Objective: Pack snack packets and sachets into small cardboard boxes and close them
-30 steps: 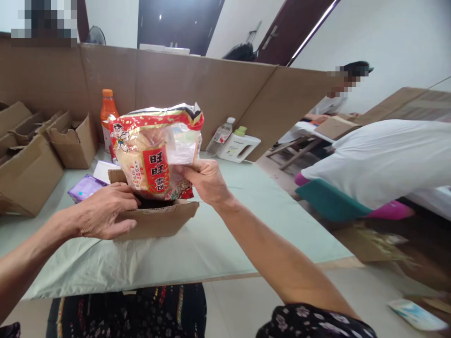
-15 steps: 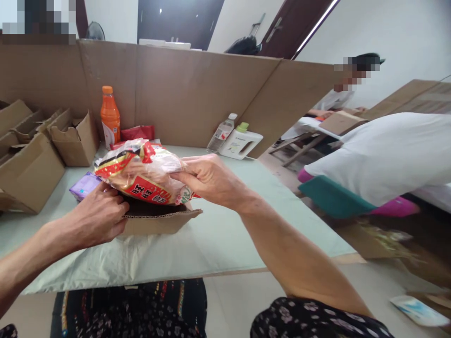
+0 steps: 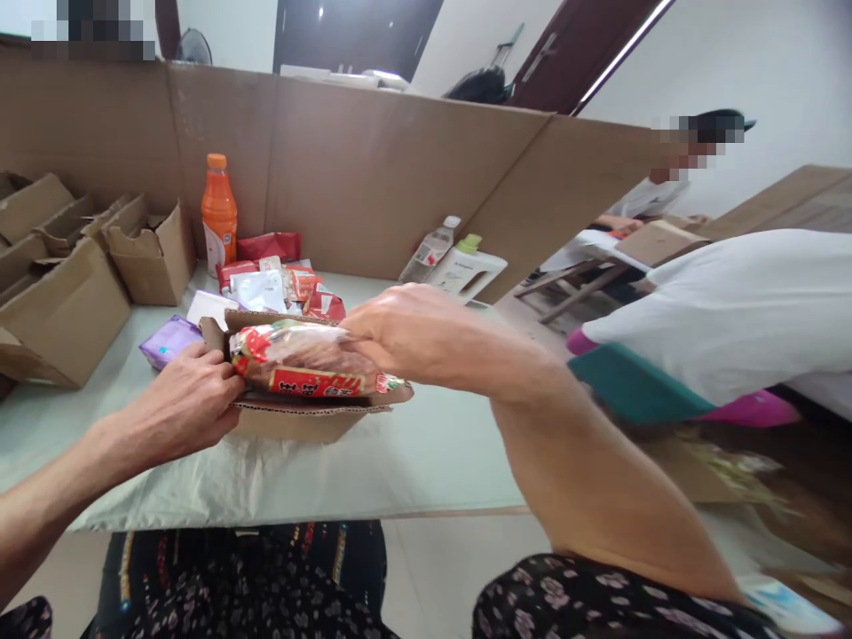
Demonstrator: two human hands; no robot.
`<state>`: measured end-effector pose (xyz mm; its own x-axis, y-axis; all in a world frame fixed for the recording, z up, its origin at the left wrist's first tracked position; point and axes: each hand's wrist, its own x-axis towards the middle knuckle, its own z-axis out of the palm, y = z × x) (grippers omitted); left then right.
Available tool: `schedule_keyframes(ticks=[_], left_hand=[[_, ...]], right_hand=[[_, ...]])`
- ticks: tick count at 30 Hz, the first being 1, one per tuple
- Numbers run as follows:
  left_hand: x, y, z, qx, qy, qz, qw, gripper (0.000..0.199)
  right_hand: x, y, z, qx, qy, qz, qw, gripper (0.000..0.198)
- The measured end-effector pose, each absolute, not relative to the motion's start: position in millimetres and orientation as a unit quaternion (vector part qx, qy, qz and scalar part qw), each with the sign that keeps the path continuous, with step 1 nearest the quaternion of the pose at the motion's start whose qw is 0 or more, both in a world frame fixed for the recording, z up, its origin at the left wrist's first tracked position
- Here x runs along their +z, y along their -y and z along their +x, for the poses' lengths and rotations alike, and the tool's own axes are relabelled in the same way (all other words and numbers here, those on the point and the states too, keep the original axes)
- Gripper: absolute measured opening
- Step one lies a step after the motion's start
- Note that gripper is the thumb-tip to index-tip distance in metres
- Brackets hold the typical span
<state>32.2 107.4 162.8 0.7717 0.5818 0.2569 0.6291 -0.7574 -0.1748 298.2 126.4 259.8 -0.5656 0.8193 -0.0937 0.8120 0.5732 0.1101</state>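
Note:
A red and clear snack bag lies partly inside the open cardboard box, its upper side showing above the box's front edge. My right hand is closed on the bag's right part; its fingertips are partly hidden. At the box's left end, my left hand grips the cardboard wall with bent fingers. Just behind that hand is a purple packet. Several red and white packets lie behind the box.
An orange bottle stands against the cardboard partition. Several cardboard boxes are at the left. A clear bottle and a white jug lean at the back. People sit at the right, one in a white shirt.
My right hand has lowered the snack bag from above the box into its opening. Packets behind the box have come into view. My left hand stays at the box's left end.

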Motion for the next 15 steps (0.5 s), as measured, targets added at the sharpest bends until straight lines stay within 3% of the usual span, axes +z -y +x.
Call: schedule_keyframes(ticks=[3, 8, 15], left_hand=[[160, -106, 27, -0.126, 0.315, -0.929, 0.147, 0.016], [155, -104, 19, -0.152, 0.305, -0.925, 0.166, 0.018], [141, -102, 16, -0.167, 0.319, -0.919, 0.163, 0.011]], right_hand=[[262, -132, 285, 0.027, -0.886, 0.452, 0.103, 0.024], [254, -153, 279, -0.025, -0.906, 0.415, 0.076, 0.026], [192, -175, 268, -0.069, -0.895, 0.396, 0.194, 0.025]])
